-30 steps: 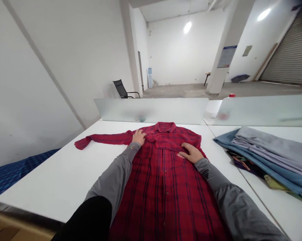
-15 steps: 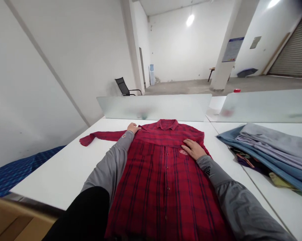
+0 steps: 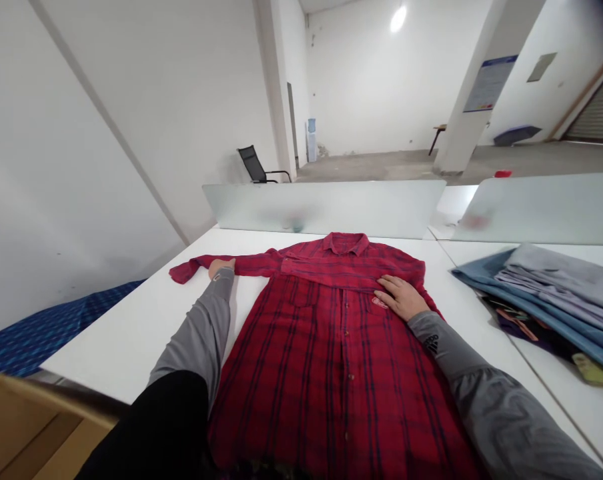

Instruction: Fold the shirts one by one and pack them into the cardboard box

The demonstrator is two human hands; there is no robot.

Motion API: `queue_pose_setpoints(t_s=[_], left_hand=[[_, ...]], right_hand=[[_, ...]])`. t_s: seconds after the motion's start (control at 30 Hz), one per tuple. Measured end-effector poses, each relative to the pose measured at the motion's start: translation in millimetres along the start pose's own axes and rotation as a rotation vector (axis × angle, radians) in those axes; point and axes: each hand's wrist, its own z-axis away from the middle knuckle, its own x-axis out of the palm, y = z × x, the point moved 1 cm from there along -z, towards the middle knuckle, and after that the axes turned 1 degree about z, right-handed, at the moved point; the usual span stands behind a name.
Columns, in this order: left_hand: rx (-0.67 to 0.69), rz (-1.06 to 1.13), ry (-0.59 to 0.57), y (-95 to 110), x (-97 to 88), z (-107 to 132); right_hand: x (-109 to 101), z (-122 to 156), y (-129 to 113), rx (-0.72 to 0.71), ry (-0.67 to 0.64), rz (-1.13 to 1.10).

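A red plaid shirt [image 3: 331,347] lies front up on the white table [image 3: 131,327], collar at the far end. One sleeve is folded across the chest; the other stretches out to the left. My left hand [image 3: 220,267] rests on that outstretched sleeve, its fingers mostly hidden behind the wrist and cuff. My right hand [image 3: 400,296] lies flat with fingers spread on the shirt's right chest, by a small round emblem.
A stack of folded grey and blue clothes [image 3: 546,293] sits on the table at the right. Frosted partitions [image 3: 326,208] stand behind the shirt. A cardboard box [image 3: 26,433] shows at the lower left, a black chair [image 3: 254,165] farther back.
My left hand slid leftward from the shirt's shoulder out along the left sleeve. My right hand stayed flat on the chest. The view shifted down and left.
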Motion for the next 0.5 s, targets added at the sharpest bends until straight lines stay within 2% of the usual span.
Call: queue_pose_setpoints(t_s=[0.13, 0.3, 0.43, 0.5], left_hand=[[0.168, 0.050, -0.021, 8, 14.3, -8], [0.277, 0.095, 0.135, 18, 26.4, -9], [0.407, 0.111, 0.302, 49, 26.6, -7], [0.603, 0.088, 0.283, 72, 32.9, 7]], right_hand=[[-6, 2, -6, -0.029, -0.027, 0.007], [-6, 3, -9, -0.002, -0.048, 0.019], [-5, 3, -10, 0.003, -0.048, 0.006], [-7, 3, -10, 0.006, -0.043, -0.017]])
